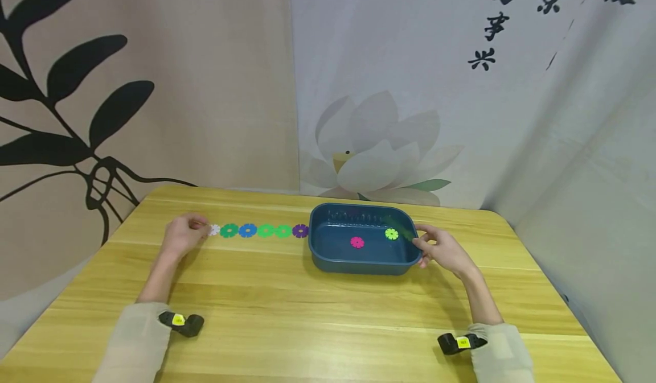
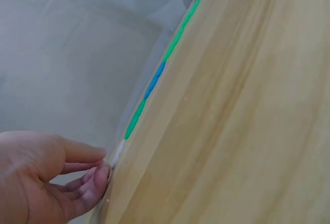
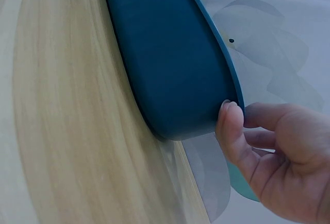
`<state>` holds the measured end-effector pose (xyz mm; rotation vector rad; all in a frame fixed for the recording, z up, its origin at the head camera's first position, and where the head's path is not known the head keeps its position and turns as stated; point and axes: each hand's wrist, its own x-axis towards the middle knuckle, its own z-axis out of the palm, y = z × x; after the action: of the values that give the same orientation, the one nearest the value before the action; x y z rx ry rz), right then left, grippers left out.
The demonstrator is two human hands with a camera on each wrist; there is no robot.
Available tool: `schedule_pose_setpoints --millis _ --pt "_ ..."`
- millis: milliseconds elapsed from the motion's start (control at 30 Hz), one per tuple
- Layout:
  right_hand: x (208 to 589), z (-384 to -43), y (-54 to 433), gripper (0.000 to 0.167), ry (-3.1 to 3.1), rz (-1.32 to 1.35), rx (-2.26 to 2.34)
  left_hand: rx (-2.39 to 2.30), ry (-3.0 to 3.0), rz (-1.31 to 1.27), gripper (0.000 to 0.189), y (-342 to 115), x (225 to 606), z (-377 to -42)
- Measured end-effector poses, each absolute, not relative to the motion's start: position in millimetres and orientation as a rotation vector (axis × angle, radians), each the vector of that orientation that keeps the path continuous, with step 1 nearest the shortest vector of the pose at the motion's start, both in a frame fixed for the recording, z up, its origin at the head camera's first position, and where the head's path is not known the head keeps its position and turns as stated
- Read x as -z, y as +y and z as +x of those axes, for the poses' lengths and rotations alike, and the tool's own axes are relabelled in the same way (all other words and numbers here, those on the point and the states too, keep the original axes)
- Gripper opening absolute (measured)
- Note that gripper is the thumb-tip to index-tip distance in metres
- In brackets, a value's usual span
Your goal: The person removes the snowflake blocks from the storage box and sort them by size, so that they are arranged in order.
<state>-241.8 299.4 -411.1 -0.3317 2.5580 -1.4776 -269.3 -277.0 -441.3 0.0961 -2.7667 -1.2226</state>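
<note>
Left hand: thumb and finger of the left hand [image 1: 185, 235] form a narrow pinch on the near-white, notched, flower-shaped disc [image 1: 214, 230], their tips hiding its left edge.
White disc: lies on the table at the left end of a straight row.
Row: rightward come a dark green notched disc [image 1: 229, 230], a blue notched disc [image 1: 248, 230], a first light green notched disc [image 1: 265, 230], a second light green notched disc [image 1: 283, 231] and a purple notched disc [image 1: 300, 231] just beside the tray; whether that last one touches it I cannot tell.
Right hand: the right hand [image 1: 442, 251] holds the right end of the tray at the rim, thumb against the outer wall and fingers behind the edge.
Tray: a deep blue, round-cornered rectangular tray [image 1: 361, 267], smooth and slightly glossy, probably plastic; inside, well apart, lie a hot-pink notched disc [image 1: 357, 242] and a yellow-green notched disc [image 1: 392, 234].
Disc make: thin and flat, scalloped by slits; they look like light plastic.
Tabletop: pale yellow wooden table [image 1: 246, 326] with long grain streaks.
Backdrop: softly creased fabric [image 1: 400, 58] printed with a lotus.
Step in hand: seemingly setting or straightening the white disc at the row's end, while the tray is steadied.
Next move: would call for releasing the disc without dragging it, then a fingertip pinch on a thin edge inside the tray.
</note>
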Motion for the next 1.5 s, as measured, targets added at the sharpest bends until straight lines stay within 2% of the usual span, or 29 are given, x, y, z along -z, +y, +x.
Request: schedule_pose_setpoints --millis 233,467,967,1500 --pt "411.3 -242.2 299.6 0.055 2.56 -0.34 1.478 1.193 -2.746 0.016 0.032 -270.0 433.4 -269.1" --pt "410.9 -241.7 299.9 0.055 2.554 -0.346 1.481 1.35 -2.691 -0.09 0.03 -250.8 420.9 -266.9" --pt "411.2 -242.1 299.6 0.055 2.542 -0.352 1.497 1.469 -2.656 -0.335 0.026 -192.7 416.9 -261.2" --pt "410.0 -241.4 298.8 0.055 2.563 -0.348 1.47 1.491 -2.62 -0.489 0.02 -131.5 402.9 -256.5"
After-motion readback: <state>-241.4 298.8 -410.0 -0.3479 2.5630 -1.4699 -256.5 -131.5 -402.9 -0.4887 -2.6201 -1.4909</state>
